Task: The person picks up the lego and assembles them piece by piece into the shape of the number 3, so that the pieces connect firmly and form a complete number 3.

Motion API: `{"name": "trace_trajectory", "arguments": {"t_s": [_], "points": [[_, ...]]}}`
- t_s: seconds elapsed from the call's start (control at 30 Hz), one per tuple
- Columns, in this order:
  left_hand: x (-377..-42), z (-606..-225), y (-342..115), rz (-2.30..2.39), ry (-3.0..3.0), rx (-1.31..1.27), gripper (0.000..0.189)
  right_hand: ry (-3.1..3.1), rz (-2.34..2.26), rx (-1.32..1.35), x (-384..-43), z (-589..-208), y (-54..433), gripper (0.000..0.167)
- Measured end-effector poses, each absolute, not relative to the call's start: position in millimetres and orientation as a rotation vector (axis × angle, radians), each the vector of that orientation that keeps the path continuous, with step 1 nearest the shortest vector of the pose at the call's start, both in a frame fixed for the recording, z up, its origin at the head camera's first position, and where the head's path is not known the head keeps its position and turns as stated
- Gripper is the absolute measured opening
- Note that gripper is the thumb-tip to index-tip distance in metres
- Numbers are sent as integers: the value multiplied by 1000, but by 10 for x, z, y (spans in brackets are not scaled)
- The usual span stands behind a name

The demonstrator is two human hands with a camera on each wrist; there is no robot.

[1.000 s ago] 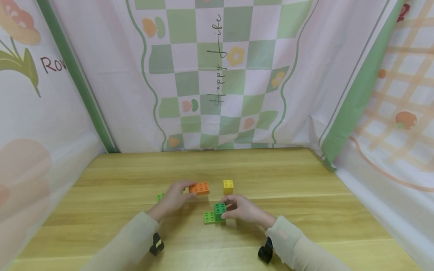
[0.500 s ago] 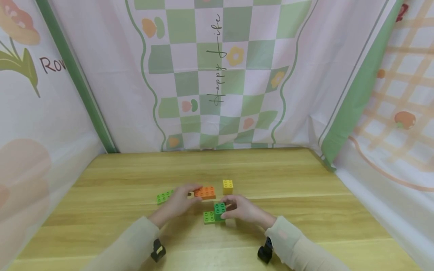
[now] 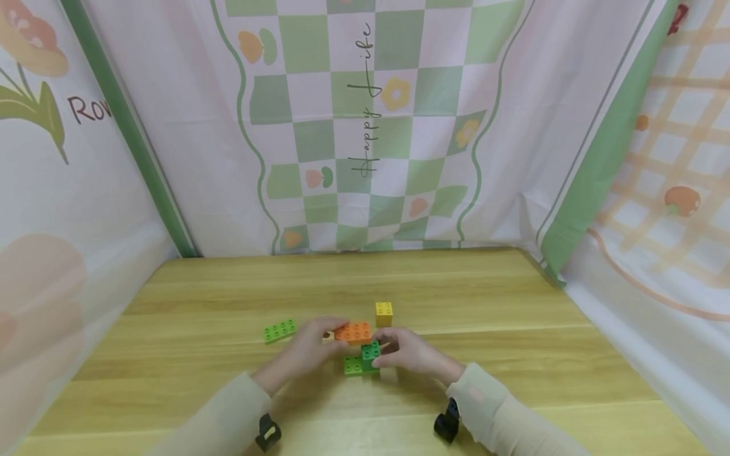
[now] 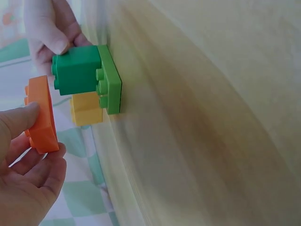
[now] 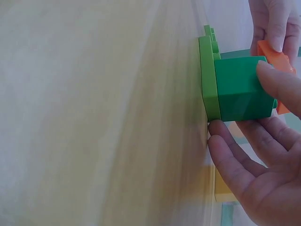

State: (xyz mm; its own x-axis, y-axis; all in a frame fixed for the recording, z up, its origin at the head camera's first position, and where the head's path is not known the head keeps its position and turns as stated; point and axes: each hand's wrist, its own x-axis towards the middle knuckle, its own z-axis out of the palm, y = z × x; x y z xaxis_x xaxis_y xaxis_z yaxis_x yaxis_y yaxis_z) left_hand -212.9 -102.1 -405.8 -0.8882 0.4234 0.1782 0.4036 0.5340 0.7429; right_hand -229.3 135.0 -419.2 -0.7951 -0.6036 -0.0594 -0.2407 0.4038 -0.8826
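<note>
My left hand (image 3: 310,348) pinches an orange building brick (image 3: 355,332) between thumb and fingers. In the left wrist view the orange brick (image 4: 42,117) is held above the table, level with the studded top of a dark green brick (image 4: 77,70). The dark green brick (image 3: 371,354) stands on one end of a flat light green brick (image 3: 352,366), whose other studs are bare. My right hand (image 3: 410,351) grips the dark green brick, thumb near its top edge in the right wrist view, with lower fingertips by the light green base (image 5: 209,80).
A yellow brick (image 3: 384,314) stands just behind my right hand. Another flat light green brick (image 3: 280,331) lies to the left. A small pale piece (image 3: 327,337) shows partly between my left thumb and fingers. The wooden table (image 3: 513,380) ends at a patterned curtain (image 3: 371,126).
My left hand has moved right and toward me with the orange brick, bringing it beside the dark green one. The left light green brick has come into full view. My right hand stays in place.
</note>
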Motion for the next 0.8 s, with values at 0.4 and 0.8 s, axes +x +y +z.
{"name": "trace_trajectory", "arguments": {"t_s": [0.4, 0.8], "points": [[-2059, -4057, -955, 1247, 2734, 784, 45, 2267, -1370, -760, -2305, -4209, 1354, 44], [-2047, -4075, -923, 1153, 2783, 874, 44, 2255, -1368, -763, -2303, -4204, 1349, 44]]}}
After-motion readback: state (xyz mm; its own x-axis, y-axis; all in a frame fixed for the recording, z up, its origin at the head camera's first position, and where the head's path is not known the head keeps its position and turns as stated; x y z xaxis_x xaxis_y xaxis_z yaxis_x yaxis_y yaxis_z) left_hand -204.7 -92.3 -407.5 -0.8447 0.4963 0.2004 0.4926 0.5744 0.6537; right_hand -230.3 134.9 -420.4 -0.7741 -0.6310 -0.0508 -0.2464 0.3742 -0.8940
